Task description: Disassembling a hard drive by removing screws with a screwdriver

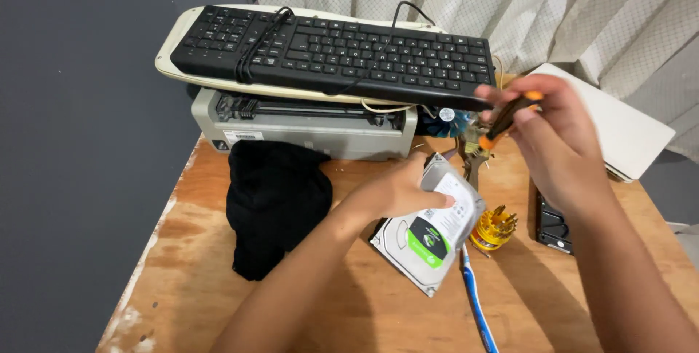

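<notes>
Resting on the wooden desk (218,200) is a clutter of old computer gear, and every place below is given relative to the hard drive (429,233) held near its middle. Behind the drive, at the far edge, a grey printer (306,123) is seen with a cream keyboard (169,58) and a black keyboard (342,51) stacked on it. To the left of the drive a black cloth (273,204) is heaped; to its right and behind, a white flat slab (622,131) hangs over the desk edge. Just right of the drive a second, dark drive (551,225) lies flat, and between the two a yellow bit holder (494,228) stands. A blue-handled brush (477,309) lies by the near corner of the drive. The drive itself is tilted up on one edge, its labelled cover in place, gripped along the top by the closed fingers of the left hand (397,193). Above and to the right of it, the right hand (553,134) is closed round an orange-and-black screwdriver (507,118), clear of the casing. Judged from this, the opening of the drive has barely begun: no loosened screws can be made out, and the cover is yet to be lifted.
</notes>
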